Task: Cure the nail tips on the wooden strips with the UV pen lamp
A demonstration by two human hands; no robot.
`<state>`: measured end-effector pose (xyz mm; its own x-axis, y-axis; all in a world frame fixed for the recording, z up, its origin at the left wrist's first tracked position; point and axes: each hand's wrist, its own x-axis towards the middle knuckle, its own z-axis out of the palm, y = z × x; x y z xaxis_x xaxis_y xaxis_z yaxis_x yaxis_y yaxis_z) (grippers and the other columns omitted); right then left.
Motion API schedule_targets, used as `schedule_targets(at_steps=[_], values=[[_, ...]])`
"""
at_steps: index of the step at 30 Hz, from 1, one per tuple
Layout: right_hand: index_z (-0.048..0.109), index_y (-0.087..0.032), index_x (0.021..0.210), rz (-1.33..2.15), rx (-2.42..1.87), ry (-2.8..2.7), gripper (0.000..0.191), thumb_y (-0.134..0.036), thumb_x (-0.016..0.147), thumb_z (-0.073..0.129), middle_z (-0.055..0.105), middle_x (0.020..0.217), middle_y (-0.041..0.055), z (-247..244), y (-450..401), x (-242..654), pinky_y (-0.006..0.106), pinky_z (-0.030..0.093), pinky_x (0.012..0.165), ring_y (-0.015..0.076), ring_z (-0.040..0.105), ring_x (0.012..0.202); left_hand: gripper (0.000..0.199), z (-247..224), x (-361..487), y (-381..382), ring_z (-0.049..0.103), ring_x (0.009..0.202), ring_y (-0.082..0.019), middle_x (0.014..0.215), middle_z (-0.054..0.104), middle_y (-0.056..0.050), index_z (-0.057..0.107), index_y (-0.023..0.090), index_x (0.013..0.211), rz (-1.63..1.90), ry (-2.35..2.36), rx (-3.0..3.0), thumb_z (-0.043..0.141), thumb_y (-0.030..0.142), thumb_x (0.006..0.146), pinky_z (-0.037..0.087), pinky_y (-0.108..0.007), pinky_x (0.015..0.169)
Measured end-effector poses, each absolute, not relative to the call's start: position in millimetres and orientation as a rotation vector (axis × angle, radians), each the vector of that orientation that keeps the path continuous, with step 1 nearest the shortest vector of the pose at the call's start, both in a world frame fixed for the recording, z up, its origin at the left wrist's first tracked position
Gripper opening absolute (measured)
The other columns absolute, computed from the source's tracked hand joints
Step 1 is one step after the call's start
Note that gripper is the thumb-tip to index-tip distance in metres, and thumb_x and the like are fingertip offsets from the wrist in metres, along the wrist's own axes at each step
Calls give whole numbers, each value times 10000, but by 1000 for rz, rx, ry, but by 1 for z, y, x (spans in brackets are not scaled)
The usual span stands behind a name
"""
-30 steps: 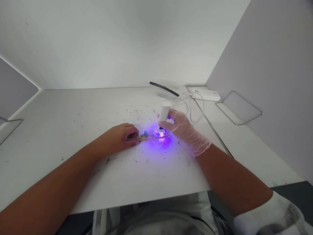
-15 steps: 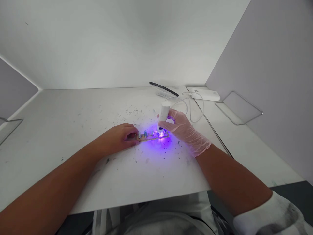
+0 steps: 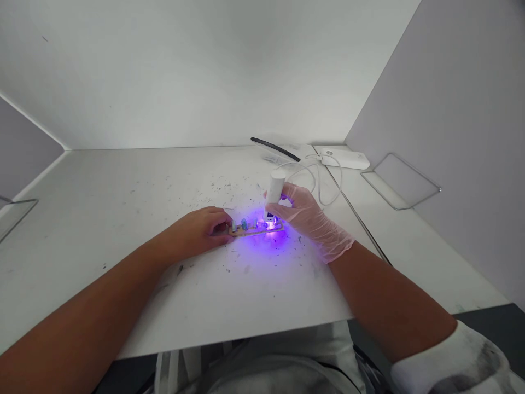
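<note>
My bare left hand [image 3: 207, 229] pinches the left end of a narrow strip [image 3: 251, 234] lying on the white table. Several small bluish pieces [image 3: 244, 224] stand in a row along this strip; their kind is too small to tell. In a thin clear glove, my right hand [image 3: 301, 210] is closed around a white cylindrical UV lamp [image 3: 275, 189], held nearly upright. The lamp's lower end sits just over the strip's right part and casts violet light on it and the table around. I cannot tell whether the lamp touches the pieces.
Behind the lamp, a white cable [image 3: 328, 203] loops towards a white power strip [image 3: 344, 159] at the back right. A black-edged clear bag or sheet [image 3: 275, 149] lies near the back wall. Wire frames stand at both sides. Dark specks dot the white table [image 3: 197, 306].
</note>
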<state>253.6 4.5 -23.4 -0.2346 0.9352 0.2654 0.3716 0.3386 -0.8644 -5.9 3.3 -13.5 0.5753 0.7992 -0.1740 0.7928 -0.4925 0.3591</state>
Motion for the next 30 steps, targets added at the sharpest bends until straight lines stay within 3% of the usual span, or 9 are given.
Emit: schedule_targets(at_steps=[30], values=[[684,-218,915,854,-1155,-1784,211,-374,774,675,656,902,33,-22,4,253,363,480,749,183,593,831,268,-13,-6,2,519,759,-163,868,578,-33,609,209,874,46,1289,2397,562,466,816,399,-278,639]])
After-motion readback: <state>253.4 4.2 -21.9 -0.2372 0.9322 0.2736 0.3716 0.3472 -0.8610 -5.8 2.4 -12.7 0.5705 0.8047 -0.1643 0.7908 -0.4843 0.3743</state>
